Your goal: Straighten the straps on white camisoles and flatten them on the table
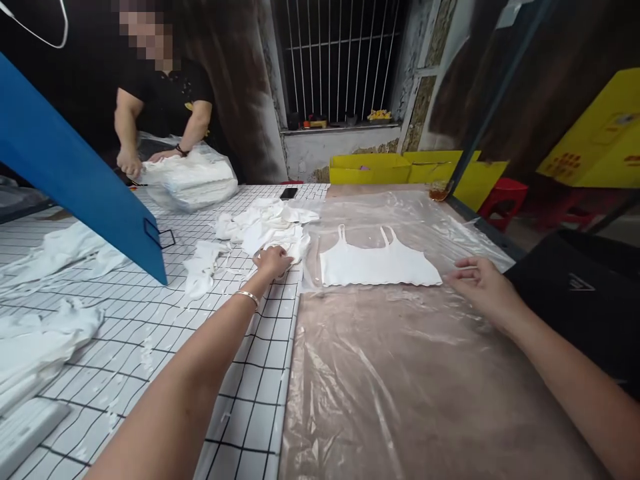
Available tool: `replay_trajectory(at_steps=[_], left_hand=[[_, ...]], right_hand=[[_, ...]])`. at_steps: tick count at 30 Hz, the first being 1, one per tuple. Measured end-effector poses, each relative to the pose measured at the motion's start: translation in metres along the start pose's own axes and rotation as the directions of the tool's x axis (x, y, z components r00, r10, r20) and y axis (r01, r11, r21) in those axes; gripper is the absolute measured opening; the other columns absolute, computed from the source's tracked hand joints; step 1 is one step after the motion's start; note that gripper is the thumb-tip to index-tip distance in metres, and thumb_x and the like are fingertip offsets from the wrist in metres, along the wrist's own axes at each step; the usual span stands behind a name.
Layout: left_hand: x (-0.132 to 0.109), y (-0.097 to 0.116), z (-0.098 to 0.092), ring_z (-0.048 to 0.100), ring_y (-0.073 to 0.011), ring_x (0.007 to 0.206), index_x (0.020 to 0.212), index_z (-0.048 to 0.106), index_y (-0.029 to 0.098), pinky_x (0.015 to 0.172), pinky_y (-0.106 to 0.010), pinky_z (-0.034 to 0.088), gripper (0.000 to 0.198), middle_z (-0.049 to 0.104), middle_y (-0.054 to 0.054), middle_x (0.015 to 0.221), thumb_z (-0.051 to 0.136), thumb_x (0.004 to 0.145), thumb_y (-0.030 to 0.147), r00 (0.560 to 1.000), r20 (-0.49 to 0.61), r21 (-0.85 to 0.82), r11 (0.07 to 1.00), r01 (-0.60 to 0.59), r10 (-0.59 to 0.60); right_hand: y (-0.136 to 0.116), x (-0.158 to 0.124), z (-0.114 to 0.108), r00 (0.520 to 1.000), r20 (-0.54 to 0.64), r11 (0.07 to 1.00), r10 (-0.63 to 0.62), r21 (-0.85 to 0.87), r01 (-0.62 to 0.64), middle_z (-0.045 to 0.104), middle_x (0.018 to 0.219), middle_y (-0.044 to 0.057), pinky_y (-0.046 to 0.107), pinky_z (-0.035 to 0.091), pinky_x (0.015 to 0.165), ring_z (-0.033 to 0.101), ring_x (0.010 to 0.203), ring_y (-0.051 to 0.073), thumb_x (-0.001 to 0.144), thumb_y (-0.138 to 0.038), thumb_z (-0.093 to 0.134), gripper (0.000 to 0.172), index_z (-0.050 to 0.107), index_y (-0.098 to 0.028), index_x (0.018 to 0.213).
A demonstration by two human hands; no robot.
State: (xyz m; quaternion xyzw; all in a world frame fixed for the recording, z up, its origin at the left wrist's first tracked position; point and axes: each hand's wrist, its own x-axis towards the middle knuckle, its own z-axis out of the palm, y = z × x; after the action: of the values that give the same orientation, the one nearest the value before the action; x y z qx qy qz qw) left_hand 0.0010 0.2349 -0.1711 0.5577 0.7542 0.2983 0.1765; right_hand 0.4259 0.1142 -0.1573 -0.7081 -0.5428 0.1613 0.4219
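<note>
A white camisole top [377,265] with two thin straps lies flat on a clear plastic sheet [340,373]. Just off its right lower corner is my right hand [473,281], fingers apart and holding nothing. To the left of the top, my left hand [274,262] reaches into the near side of a heap of white garments [273,223]. Its fingers are bent and closed on a white garment there; the fingertips are partly hidden in the cloth. A smaller white piece [203,267] lies left of the heap.
Across the checked table [250,413], a person [165,113] handles a plastic bag of white garments [193,177]. A blue panel [75,147] slants in from the left. A phone [289,193] and a glass cup [439,191] stand toward the back. Yellow boxes [370,170] line the far edge.
</note>
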Motion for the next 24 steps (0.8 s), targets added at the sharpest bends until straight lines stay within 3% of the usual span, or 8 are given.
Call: replay_trajectory(at_steps=[4, 7, 10, 14, 17, 19, 22, 24], left_hand=[[0.003, -0.007, -0.009, 0.059, -0.0277, 0.105, 0.075, 0.060, 0.020, 0.103, -0.047, 0.029, 0.013, 0.069, -0.008, 0.098, 0.056, 0.085, 0.027, 0.999, 0.022, 0.014, 0.999, -0.047, 0.046], [-0.010, -0.008, -0.009, 0.056, -0.0270, 0.112, 0.071, 0.059, 0.020, 0.105, -0.042, 0.029, 0.013, 0.068, -0.006, 0.102, 0.064, 0.079, 0.029, 0.991, 0.034, -0.039, 0.991, -0.126, 0.127], [-0.023, -0.004, -0.015, 0.057, -0.0267, 0.102, 0.061, 0.054, 0.018, 0.100, -0.042, 0.034, 0.020, 0.065, -0.005, 0.081, 0.067, 0.075, 0.025, 0.991, 0.023, -0.121, 0.984, -0.130, 0.134], [-0.029, 0.021, -0.056, 0.055, -0.0163, 0.075, 0.072, 0.051, 0.019, 0.075, -0.029, 0.046, 0.017, 0.058, -0.001, 0.070, 0.050, 0.089, 0.026, 0.991, -0.044, -0.308, 0.942, -0.136, 0.129], [-0.037, 0.055, -0.102, 0.048, -0.0113, 0.060, 0.077, 0.047, 0.021, 0.058, -0.021, 0.042, 0.018, 0.051, 0.002, 0.067, 0.045, 0.093, 0.028, 0.980, -0.094, -0.438, 0.876, -0.201, 0.178], [-0.050, 0.081, -0.127, 0.043, -0.0095, 0.052, 0.075, 0.045, 0.020, 0.051, -0.019, 0.038, 0.020, 0.044, 0.004, 0.062, 0.051, 0.092, 0.028, 0.968, -0.079, -0.600, 0.764, -0.237, 0.239], [-0.082, 0.111, -0.151, 0.041, -0.0077, 0.046, 0.071, 0.046, 0.019, 0.047, -0.018, 0.038, 0.024, 0.042, 0.005, 0.058, 0.062, 0.087, 0.025, 0.941, 0.043, -0.801, 0.575, -0.168, 0.335], [-0.110, 0.123, -0.157, 0.045, -0.0076, 0.047, 0.073, 0.049, 0.017, 0.051, -0.020, 0.045, 0.022, 0.045, 0.005, 0.059, 0.065, 0.086, 0.024, 0.915, 0.151, -0.828, 0.553, -0.090, 0.374]], right_hand=[[-0.020, -0.067, -0.013, 0.997, 0.067, 0.983, -0.046, 0.183, 0.033, 0.067, 0.086, 0.006, 0.035, 0.053, 0.065, 0.063, 0.070, 0.021, 0.058, -0.059, 0.075, 0.056, 0.051, -0.025, 0.095], [-0.031, -0.115, -0.020, 0.996, 0.082, 0.977, -0.041, 0.210, 0.023, 0.067, 0.086, 0.008, 0.035, 0.055, 0.066, 0.064, 0.072, 0.021, 0.058, -0.063, 0.075, 0.058, 0.052, -0.025, 0.096], [-0.035, -0.159, -0.031, 0.998, 0.068, 0.981, -0.019, 0.195, 0.005, 0.069, 0.093, 0.010, 0.038, 0.058, 0.069, 0.065, 0.077, 0.024, 0.062, -0.063, 0.074, 0.057, 0.054, -0.026, 0.100], [-0.036, -0.209, -0.054, 0.997, 0.025, 0.958, 0.077, 0.276, -0.081, 0.071, 0.093, 0.010, 0.041, 0.060, 0.073, 0.068, 0.087, 0.029, 0.059, -0.065, 0.075, 0.057, 0.056, -0.028, 0.098], [-0.044, -0.228, -0.063, 0.981, 0.035, 0.909, 0.191, 0.371, -0.190, 0.070, 0.090, 0.009, 0.040, 0.061, 0.072, 0.069, 0.088, 0.030, 0.056, -0.064, 0.078, 0.057, 0.057, -0.028, 0.096], [-0.056, -0.230, -0.058, 0.974, 0.051, 0.872, 0.220, 0.438, -0.219, 0.068, 0.088, 0.007, 0.038, 0.060, 0.072, 0.068, 0.085, 0.027, 0.055, -0.062, 0.080, 0.058, 0.057, -0.027, 0.095], [-0.083, -0.220, -0.037, 0.984, 0.105, 0.823, 0.140, 0.540, -0.175, 0.065, 0.086, 0.004, 0.034, 0.057, 0.072, 0.065, 0.081, 0.021, 0.054, -0.058, 0.084, 0.057, 0.057, -0.025, 0.092], [-0.105, -0.212, -0.020, 0.989, 0.141, 0.789, 0.046, 0.602, -0.122, 0.063, 0.086, 0.003, 0.031, 0.054, 0.072, 0.062, 0.080, 0.018, 0.055, -0.055, 0.085, 0.056, 0.057, -0.023, 0.091]])
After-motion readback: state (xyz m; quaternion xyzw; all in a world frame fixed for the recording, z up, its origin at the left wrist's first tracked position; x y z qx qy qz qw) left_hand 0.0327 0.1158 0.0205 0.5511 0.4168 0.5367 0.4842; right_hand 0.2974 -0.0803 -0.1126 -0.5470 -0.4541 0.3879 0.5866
